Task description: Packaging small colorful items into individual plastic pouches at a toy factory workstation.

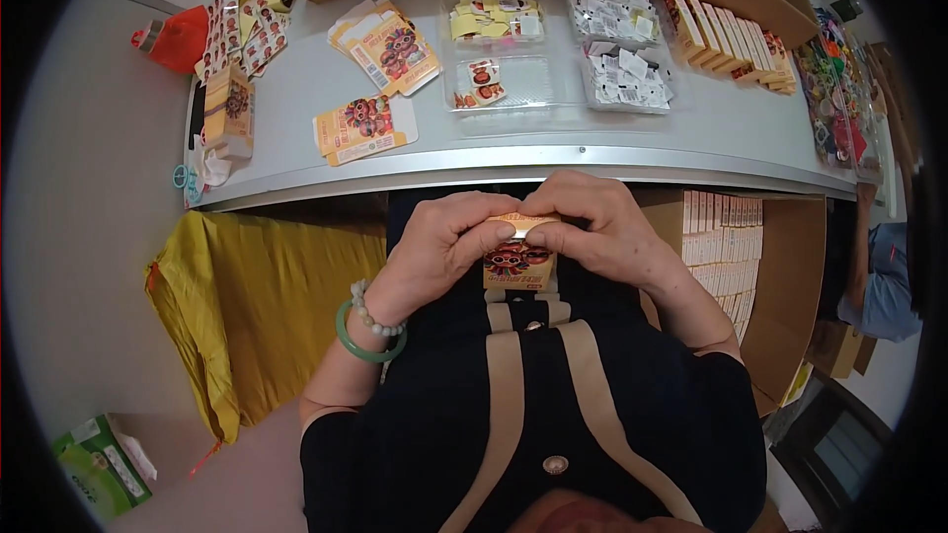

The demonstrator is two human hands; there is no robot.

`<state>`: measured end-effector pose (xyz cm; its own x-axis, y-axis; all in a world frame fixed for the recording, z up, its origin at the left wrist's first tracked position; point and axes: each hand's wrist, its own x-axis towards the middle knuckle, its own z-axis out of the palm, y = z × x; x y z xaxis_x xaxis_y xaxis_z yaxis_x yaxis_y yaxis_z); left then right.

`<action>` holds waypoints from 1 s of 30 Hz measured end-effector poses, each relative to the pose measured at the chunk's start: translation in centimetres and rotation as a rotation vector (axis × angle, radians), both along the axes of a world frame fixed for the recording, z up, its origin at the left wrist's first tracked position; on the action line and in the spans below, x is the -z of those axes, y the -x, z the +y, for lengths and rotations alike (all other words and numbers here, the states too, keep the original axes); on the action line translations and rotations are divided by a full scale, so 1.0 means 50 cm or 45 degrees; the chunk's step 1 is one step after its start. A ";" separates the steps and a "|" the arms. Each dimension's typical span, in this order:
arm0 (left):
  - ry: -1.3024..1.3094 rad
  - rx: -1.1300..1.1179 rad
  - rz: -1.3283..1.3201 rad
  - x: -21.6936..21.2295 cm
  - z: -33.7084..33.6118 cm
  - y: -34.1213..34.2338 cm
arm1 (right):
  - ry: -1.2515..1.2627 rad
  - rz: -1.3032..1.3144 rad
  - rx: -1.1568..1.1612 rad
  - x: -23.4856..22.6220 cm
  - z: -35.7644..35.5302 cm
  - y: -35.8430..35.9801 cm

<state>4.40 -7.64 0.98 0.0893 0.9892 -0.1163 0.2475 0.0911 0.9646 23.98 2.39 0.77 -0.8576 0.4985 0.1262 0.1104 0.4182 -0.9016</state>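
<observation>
A small orange printed cardboard box (517, 266) is held in front of my chest, just short of the table's edge. My left hand (456, 237) grips it from one side, fingers curled behind and thumb on the top end. From the other side my right hand (585, 227) pinches the same end, its thumb close to the left one. Between the thumbs the box's end panel shows; whether its flap is fully closed I cannot tell. On the table ahead lie a flat unfolded box (363, 128) and a small pile of flat boxes (393, 47).
Clear plastic trays (513, 79) hold stickers and small white packets (628, 77). A row of orange boxes (726, 35) stands at the right. Below it, a carton (790, 296) is packed with boxes. A yellow sack (267, 316) hangs at left; another person's arm (861, 247) shows at far right.
</observation>
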 end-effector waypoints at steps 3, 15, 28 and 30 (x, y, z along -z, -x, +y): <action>0.005 0.008 0.077 0.009 0.009 0.006 | -0.074 -0.021 0.055 0.000 0.003 0.013; 0.035 -0.035 -0.204 0.054 0.033 0.048 | -0.175 0.001 0.115 0.018 0.006 0.032; -0.140 0.039 0.131 0.074 0.046 0.007 | -0.221 -0.079 -0.004 0.099 0.033 -0.017; -0.136 0.011 0.115 0.060 0.068 -0.008 | -0.107 0.187 0.106 0.127 0.036 -0.030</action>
